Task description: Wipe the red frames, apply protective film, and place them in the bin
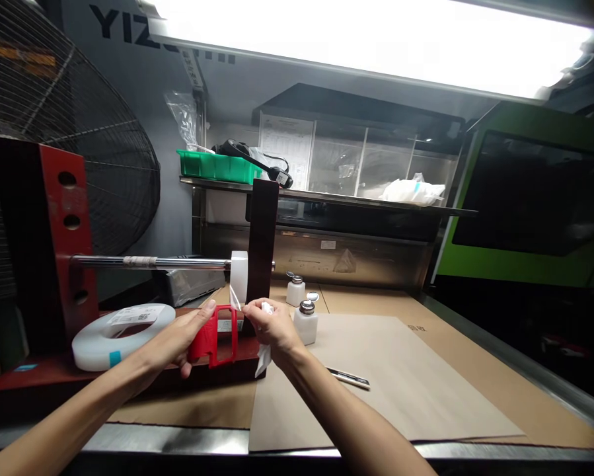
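the red frame (43, 264) fills the left of the frame, and its steel rod (148, 262) runs level toward the centre, carrying a narrow roll of white tape (238, 276) against a dark upright (263, 251); hung that way, the roll can probably turn as tape is drawn off. a flat white tape reel (123, 334) lies on the frame's base at lower left. brown cardboard sheets (400, 370) cover the bench across the lower right. two small white pump bottles (306, 320) stand just right of centre.

at the centre, the left hand (178, 340) is closed around a red plastic part (215, 340), held upright with its long axis vertical and its open face toward the viewer. the right hand (271, 327) pinches a white strip (263, 357), apparently a tape end, touching the part's upper right edge while its tail hangs down. a pen-like tool (349, 377) lies on the cardboard, right of the wrist.
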Motion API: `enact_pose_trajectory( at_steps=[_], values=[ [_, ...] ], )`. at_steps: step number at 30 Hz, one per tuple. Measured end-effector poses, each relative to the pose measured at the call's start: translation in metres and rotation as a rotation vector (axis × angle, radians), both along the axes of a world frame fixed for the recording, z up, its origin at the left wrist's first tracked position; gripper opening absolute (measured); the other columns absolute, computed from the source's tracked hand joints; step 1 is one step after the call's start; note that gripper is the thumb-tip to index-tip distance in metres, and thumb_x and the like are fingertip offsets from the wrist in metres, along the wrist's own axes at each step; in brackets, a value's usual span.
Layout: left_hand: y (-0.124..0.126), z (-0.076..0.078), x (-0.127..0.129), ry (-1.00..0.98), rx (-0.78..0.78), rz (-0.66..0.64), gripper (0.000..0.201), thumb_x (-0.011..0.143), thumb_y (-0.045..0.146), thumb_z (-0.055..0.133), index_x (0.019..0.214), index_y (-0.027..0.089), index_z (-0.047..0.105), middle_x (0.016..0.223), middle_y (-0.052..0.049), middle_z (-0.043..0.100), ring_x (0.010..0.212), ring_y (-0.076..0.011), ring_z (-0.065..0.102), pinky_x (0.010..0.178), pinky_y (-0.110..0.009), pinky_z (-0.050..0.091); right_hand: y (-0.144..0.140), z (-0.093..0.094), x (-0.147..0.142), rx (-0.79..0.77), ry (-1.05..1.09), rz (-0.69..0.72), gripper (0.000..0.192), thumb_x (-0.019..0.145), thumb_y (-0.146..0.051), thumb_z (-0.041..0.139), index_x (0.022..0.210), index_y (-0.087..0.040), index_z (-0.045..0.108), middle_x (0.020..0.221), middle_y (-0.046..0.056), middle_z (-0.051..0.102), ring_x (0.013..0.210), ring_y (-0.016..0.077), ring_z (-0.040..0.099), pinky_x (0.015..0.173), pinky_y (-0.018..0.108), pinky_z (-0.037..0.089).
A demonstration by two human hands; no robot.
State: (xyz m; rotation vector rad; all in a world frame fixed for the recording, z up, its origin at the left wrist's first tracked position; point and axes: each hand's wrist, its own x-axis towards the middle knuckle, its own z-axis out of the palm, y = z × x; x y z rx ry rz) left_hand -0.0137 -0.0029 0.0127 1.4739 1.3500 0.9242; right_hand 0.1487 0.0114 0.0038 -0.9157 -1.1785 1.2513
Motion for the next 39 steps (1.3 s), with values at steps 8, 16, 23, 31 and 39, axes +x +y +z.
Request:
enact_pose_trajectory(
  at_steps=[8, 16, 23, 31, 39],
  values=[
    [0.002, -0.007, 0.011, -0.012, -0.021, -0.047, 0.059, 0.065, 0.071, 0.053, 0.09, 0.018, 0.053, 0.047, 0.004, 0.049, 0.035, -0.0114, 0.04, 0.031, -0.02, 0.033, -0.047, -0.024, 0.011, -0.048, -0.088, 0.087, 0.014, 0.057, -0.026, 0.065, 0.057, -0.016, 0.056, 0.042, -0.008, 0.041, 0.04, 0.0043, 0.029, 0.041, 0.021, 0.02],
    [-0.012, 0.003, 0.02, 0.058, 0.03, -0.019, 0.044, 0.062, 0.05, 0.071, 0.083, 0.018, 0.051, 0.046, 0.007, 0.05, 0.035, -0.0083, 0.039, 0.035, -0.018, 0.033, -0.058, -0.036, 0.02, -0.022, -0.187, 0.078, 0.015, 0.061, -0.027, 0.065, 0.059, -0.015, 0.056, 0.048, -0.006, 0.044, 0.046, 0.0056, 0.032, 0.046, 0.021, 0.023],
    [-0.012, -0.001, 0.019, 0.045, 0.034, -0.025, 0.041, 0.061, 0.05, 0.071, 0.082, 0.019, 0.052, 0.05, 0.005, 0.053, 0.038, -0.01, 0.04, 0.035, -0.02, 0.031, -0.058, -0.037, 0.023, 0.0, -0.262, 0.054, 0.015, 0.063, -0.028, 0.064, 0.058, -0.016, 0.056, 0.051, -0.005, 0.044, 0.049, 0.0068, 0.034, 0.049, 0.022, 0.025],
    [-0.002, -0.009, 0.013, 0.042, 0.047, -0.109, 0.046, 0.061, 0.053, 0.071, 0.083, 0.019, 0.049, 0.052, 0.005, 0.054, 0.043, -0.0112, 0.042, 0.036, -0.02, 0.034, -0.053, -0.042, 0.024, 0.018, -0.301, 0.033, 0.014, 0.064, -0.027, 0.063, 0.059, -0.016, 0.057, 0.052, -0.004, 0.045, 0.05, 0.0072, 0.035, 0.049, 0.022, 0.026],
    [-0.006, -0.008, 0.014, 0.018, 0.079, -0.145, 0.05, 0.065, 0.063, 0.064, 0.085, 0.019, 0.048, 0.055, 0.006, 0.048, 0.045, -0.0103, 0.04, 0.037, -0.02, 0.031, -0.058, -0.045, 0.032, 0.418, -0.745, -0.144, 0.017, 0.074, -0.031, 0.059, 0.082, -0.017, 0.062, 0.063, 0.0, 0.059, 0.054, 0.011, 0.049, 0.053, 0.023, 0.035]
  ],
)
